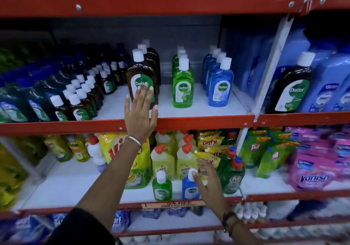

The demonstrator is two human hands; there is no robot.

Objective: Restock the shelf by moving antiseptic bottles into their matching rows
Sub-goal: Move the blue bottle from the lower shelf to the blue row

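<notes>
On the upper shelf stand three rows of antiseptic bottles: a brown row (141, 74), a green row (182, 85) and a blue row (220, 85). My left hand (141, 110) lies flat, fingers spread, against the front brown bottle's label. On the lower shelf's front edge stand a small green bottle (162, 188) and a small blue bottle (189, 188). My right hand (206, 180) is beside the small blue bottle, fingers apart, with a fingertip on its white cap.
Many small brown bottles (83, 101) and dark refill pouches fill the upper shelf's left. A large brown bottle (294, 85) stands in the right bay past a white upright (269, 70). Cleaner bottles and pouches crowd the lower shelf behind the two small bottles. Red shelf rails (189, 121) run across.
</notes>
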